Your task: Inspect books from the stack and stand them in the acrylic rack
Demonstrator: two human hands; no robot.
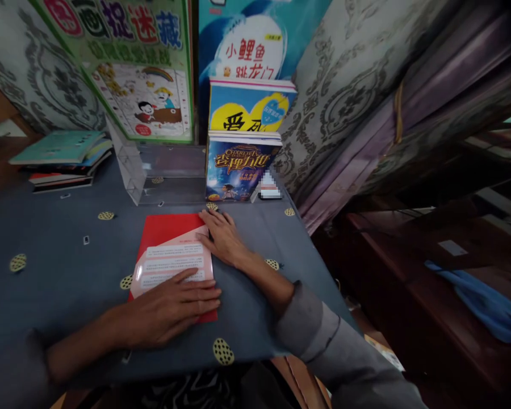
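A red book [166,227] with a pale printed panel lies on the table near its front edge, its text upside down to me. Across the lower part of its cover rests my left hand [174,307], palm down with fingers stretched out. My right hand [225,238] touches the book's upper right corner and right edge, its fingers extended and thumb over the cover. Neither hand is wrapped around anything. Just beyond the right hand stands a dark blue book [238,170] at the front of a clear stepped rack [170,190].
Behind the blue book stand a yellow-and-blue book [238,108] and a teal book [255,34]. A large green-bordered book [140,74] is upright at the rack's left. Several stacked books [63,156] lie at the far left. A purple curtain [366,153] hangs beyond the table's right edge.
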